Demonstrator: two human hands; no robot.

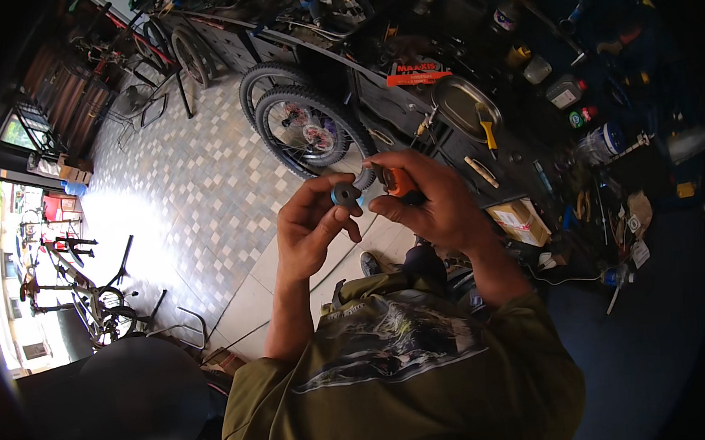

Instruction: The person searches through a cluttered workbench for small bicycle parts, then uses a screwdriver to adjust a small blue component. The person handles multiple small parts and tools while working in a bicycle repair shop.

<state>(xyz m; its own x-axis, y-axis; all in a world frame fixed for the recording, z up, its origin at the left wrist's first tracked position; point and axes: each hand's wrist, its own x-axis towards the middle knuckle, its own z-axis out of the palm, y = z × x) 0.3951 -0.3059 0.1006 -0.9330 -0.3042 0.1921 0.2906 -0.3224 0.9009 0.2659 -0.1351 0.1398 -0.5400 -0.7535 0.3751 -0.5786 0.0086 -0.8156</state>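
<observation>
My left hand (pixel 313 229) pinches a small dark grey round part (pixel 345 193) with a hole in its middle and a light blue band, held up near the middle of the view. Just to its right, my right hand (pixel 438 204) is closed on an orange and black tool (pixel 398 182), whose far end is hard to make out. The two held things are close to each other. Beyond my hands, two bicycle wheels (pixel 270 134) with knobby tyres lean against the dark workbench.
The dark workbench (pixel 305 35) runs along the top and right, holding a steel tray (pixel 454 105), a yellow brush (pixel 490 135), an orange box (pixel 409 80), bottles and tools. A cardboard box (pixel 518 221) is at right. Bicycles (pixel 88 294) stand on the tiled floor (pixel 185 180) at left.
</observation>
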